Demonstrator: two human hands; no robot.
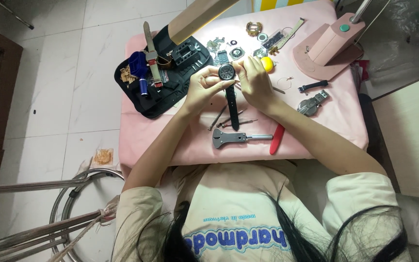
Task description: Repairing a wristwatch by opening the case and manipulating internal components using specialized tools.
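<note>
**Both hands on a black wristwatch above the pink table**

The left hand [203, 90] curls its fingers around the black watch [227, 73], gripping the round case from the side. The right hand [254, 80] pinches the case's other edge with closed fingers. The watch sits between them over the middle of the pink table [170, 140], its black strap [232, 109] hanging down. Below lie a grey case opener [236, 138], a red-handled tool [277, 139] and thin screwdrivers [231, 119]. A black tool tray [158, 82] stands to the left, a pink lamp base [328, 46] at top right, a yellow ball [266, 63] just behind the right hand.
</note>
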